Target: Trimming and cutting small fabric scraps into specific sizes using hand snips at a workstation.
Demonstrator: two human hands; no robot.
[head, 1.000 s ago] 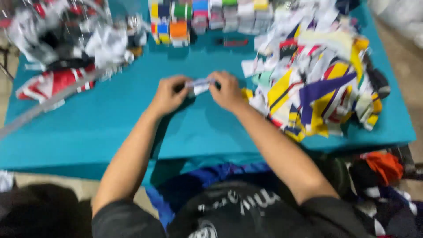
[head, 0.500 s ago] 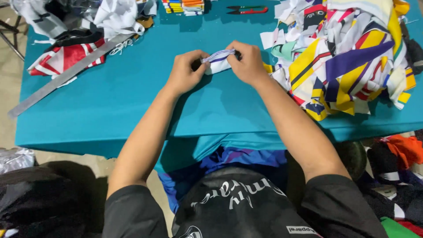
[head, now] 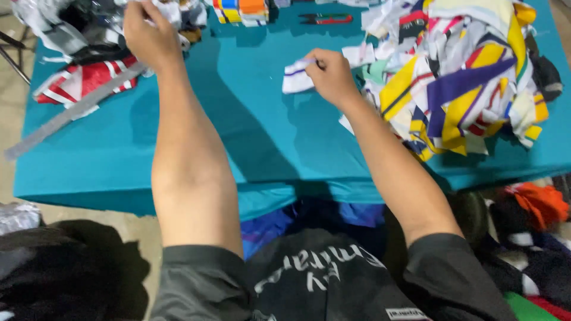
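**Sorting fabric scraps across the teal table**

Our left hand is stretched to the far left, fingers curled into the grey-and-white scrap pile; we think it is closed on a pale piece there, though the pile hides the fingertips, so we cannot tell for sure. Our right hand rests near the middle of the table, thumb and fingers pinched shut on a small white scrap with a dark stripe, which lies flat on the cloth just left of the hand. The colourful scrap heap is touching that wrist on the right. A long grey ruler lies slanted at the left, red snips at the far edge beside stacked folded pieces.

To do this well, we would keep the striped scrap pinned flat and clear of the heap, and lift only one piece from the left pile.
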